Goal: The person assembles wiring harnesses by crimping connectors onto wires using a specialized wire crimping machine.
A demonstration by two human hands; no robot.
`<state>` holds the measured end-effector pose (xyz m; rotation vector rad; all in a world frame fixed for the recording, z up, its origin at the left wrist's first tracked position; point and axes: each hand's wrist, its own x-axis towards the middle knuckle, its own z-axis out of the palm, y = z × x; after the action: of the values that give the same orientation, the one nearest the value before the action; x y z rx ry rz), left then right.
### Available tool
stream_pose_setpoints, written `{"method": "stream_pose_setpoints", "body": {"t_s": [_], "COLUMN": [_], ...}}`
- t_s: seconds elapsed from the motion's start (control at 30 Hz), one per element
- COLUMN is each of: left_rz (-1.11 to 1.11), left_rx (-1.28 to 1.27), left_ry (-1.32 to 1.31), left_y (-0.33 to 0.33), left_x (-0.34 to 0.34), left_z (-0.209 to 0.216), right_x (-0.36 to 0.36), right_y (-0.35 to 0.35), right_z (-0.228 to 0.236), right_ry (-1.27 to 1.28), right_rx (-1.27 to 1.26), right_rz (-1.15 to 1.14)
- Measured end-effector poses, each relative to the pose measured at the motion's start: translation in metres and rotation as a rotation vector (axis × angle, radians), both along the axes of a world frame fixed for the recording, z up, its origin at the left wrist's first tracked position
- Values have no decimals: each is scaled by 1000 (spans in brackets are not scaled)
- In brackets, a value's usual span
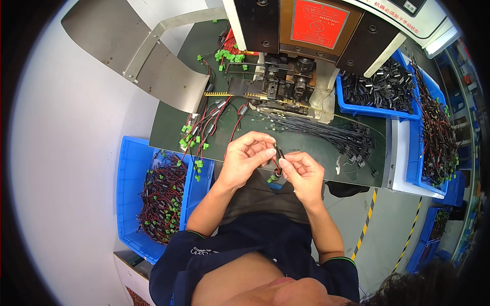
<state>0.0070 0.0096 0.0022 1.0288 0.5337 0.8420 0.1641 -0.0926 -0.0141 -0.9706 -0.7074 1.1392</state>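
My left hand (247,159) and my right hand (304,176) are close together just off the front edge of the bench. Between their fingertips they pinch a short wire lead (279,151) with black and red wire. A green connector (271,179) dangles below the fingers at the lead's end. The fingers partly hide where the wire parts meet. Beyond my hands stands a crimping press (291,76), its terminal strip (217,94) coming in from the left. Black cables (326,132) lie in a bundle on the bench to the right of the press.
Leads with green connectors (190,143) lie on the green bench (168,120) at left. A blue bin (125,188) of finished-looking leads sits lower left. At right are a blue bin (352,109) of black parts and another blue bin (414,163) of wires. A curved metal chute (173,84) overhangs the bench.
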Motion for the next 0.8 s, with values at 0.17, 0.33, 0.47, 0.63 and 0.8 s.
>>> {"method": "stream_pose_setpoints", "body": {"t_s": [0.17,0.33,0.47,0.63,0.8], "left_rz": [-2,22,12,49,67], "left_rx": [35,25,-8,33,33], "left_ry": [73,20,53,78,96], "left_y": [-1,0,0,-2,-4], "left_x": [-1,2,2,1,1], "left_z": [-3,-5,-4,-2,-2], "right_x": [0,1,1,1,2], "right_y": [1,0,-1,1,3], "right_z": [-1,-2,-3,-1,2], "right_ry": [-40,-38,-33,-37,-164], "right_rx": [12,-2,35,8,56], "right_rz": [-10,-1,21,10,-3]}}
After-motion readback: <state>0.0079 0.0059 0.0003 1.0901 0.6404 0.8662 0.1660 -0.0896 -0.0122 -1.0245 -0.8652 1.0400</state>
